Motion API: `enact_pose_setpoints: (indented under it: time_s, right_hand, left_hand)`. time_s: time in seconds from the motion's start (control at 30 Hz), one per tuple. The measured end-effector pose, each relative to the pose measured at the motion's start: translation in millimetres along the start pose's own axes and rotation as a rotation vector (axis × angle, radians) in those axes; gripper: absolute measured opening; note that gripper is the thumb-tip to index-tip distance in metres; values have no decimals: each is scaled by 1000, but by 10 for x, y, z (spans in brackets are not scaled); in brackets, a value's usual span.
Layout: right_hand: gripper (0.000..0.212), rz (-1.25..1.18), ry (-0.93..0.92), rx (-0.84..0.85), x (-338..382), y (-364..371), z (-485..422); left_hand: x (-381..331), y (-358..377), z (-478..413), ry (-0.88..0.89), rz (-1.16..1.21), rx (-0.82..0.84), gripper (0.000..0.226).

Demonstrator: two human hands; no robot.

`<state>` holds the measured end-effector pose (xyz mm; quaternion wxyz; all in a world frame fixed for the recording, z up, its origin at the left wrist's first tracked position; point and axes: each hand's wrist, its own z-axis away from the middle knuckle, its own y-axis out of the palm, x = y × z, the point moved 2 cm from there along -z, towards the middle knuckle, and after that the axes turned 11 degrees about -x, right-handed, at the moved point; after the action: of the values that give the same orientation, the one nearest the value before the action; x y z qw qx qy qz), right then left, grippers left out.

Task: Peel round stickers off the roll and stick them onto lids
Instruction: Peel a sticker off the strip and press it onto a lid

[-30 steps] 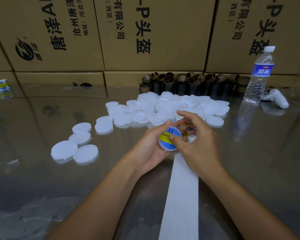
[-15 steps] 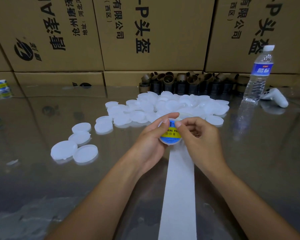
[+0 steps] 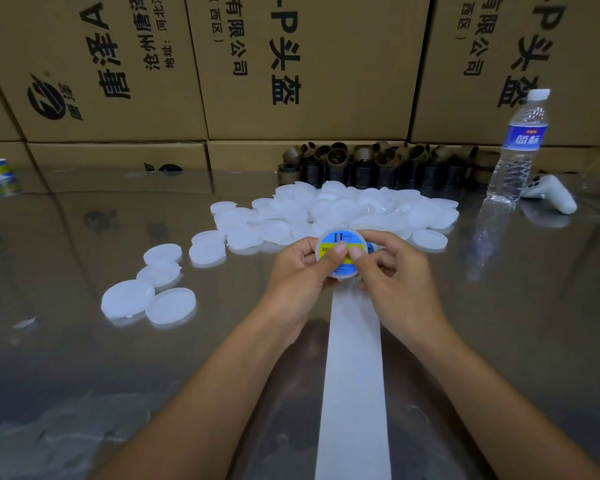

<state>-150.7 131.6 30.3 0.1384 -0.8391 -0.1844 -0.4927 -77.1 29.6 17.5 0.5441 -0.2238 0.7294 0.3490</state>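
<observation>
1. In the middle of the frame, just above the glossy grey tabletop [image 3: 84,341], I hold one round translucent white plastic lid [image 3: 320,244] between both hands, its face towards me.
2. My left hand [image 3: 297,271] grips the lid's left edge, fingers curled behind and thumb across the front. My right hand [image 3: 394,275] pinches the right edge the same way.
3. The round blue-and-yellow sticker [image 3: 338,238] sits on the lid's face. Both my thumbs press side by side on its yellow band.
4. I judge this to be the smoothing step: the sticker is on and I am rubbing it flat.
5. The long white backing-paper strip [image 3: 354,375] runs from under my hands to the bottom edge of the frame. A bit of blue shows behind my right fingers; I cannot tell what it is.
6. Next, I reckon, this lid gets set aside and I take a bare one from the heap of plain white lids [image 3: 361,209] just beyond my hands, upper centre.
7. That calls for lifting a fresh sticker cleanly by its edge and laying it centred, without creases.
</observation>
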Motion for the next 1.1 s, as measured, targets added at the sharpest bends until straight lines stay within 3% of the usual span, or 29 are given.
enact_pose_setpoints:
  time_s: [0.2, 0.87, 1.0, 1.1]
  right_hand:
    - [18, 15, -29, -80, -27, -20, -22]
    - [41, 1, 29, 17, -22, 7, -35]
    - [38, -29, 51, 16, -18, -16, -50]
    - [29, -78, 89, -90, -41, -83, -122]
  left_hand:
    - [12, 37, 16, -9, 17, 45, 31]
    - [-15, -7, -13, 41, 10, -86, 20]
    - [-17, 2, -6, 33, 27, -79, 18]
    - [-24, -23, -34, 27, 22, -112, 19]
